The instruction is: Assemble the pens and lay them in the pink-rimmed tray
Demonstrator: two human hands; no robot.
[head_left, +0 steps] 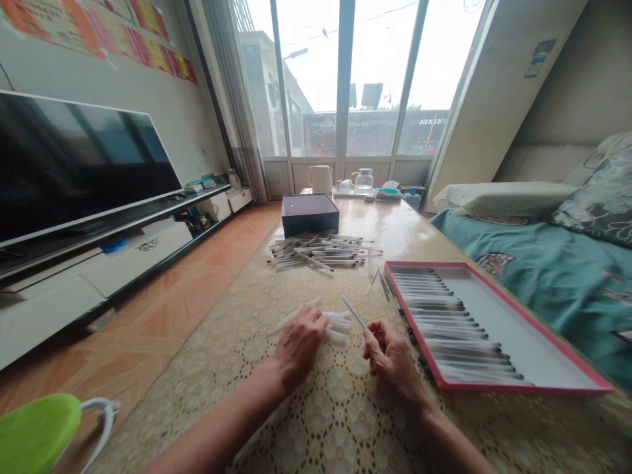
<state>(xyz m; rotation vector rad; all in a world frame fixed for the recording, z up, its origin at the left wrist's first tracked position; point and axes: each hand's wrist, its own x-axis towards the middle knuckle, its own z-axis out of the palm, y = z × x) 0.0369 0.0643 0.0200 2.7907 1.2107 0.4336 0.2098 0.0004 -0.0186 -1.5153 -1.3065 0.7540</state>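
Observation:
My left hand [300, 343] rests palm down on the patterned table [247, 355], its fingers curled over a small bunch of clear pen tubes [336, 322]. My right hand [390, 352] is closed in a pinch on one thin pen refill [353, 311] that points up and away to the left. To the right lies a red-rimmed tray [543, 342] lined with a row of finished pens. Farther back a loose pile of pen parts [320, 251] lies in front of a dark blue box [310, 214].
A kettle [320, 179], a glass jug [364, 180] and small items stand at the table's far end by the window. A bed with teal cover [553, 270] runs along the right. A TV [74, 164] on a low cabinet is left. A green object [37, 431] sits bottom left.

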